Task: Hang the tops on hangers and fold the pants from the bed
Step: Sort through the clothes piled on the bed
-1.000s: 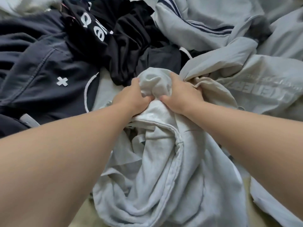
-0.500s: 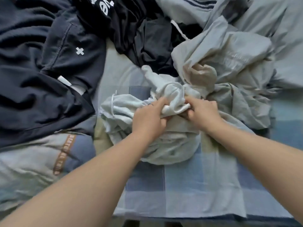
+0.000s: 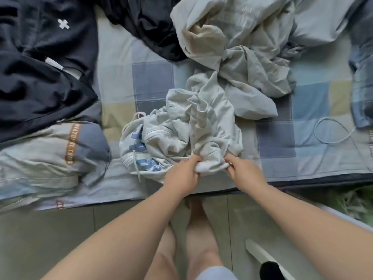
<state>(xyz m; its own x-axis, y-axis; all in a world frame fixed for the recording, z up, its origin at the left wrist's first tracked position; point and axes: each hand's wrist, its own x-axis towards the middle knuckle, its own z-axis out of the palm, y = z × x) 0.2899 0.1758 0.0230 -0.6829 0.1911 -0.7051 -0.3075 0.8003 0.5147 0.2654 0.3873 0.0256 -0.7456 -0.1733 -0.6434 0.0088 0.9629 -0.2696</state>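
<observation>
Grey fleece, bunched at its nearest edge, is what both hands have hold of. My left hand (image 3: 182,174) has its fingers curled into the fabric, and my right hand (image 3: 245,171) pinches the same thick rim just beside it. The grey sweat garment (image 3: 181,128) lies crumpled on the bed (image 3: 153,81), close to the edge where I stand.

To do this step well, I would first settle what the piece is (I cannot yet tell whether it is a top or pants). Sliding the hands apart along that rim until each reaches a corner or seam, then lifting and shaking once, should open it out. The white drawstring (image 3: 135,160) trails loose on the left and could snag, so I would keep it clear.

There are large blue letters printed on the garment, but they are too folded to read. On the bedding at the left, an orange strip (image 3: 72,142) carries white capitals. It looks like "BEAUTIFUL" and a further word, though I am not sure. The dark garment (image 3: 40,57) at far left bears only a white cross (image 3: 63,24). The beige-grey heap (image 3: 242,57) beyond shows faint pale lettering that I cannot read.
</observation>
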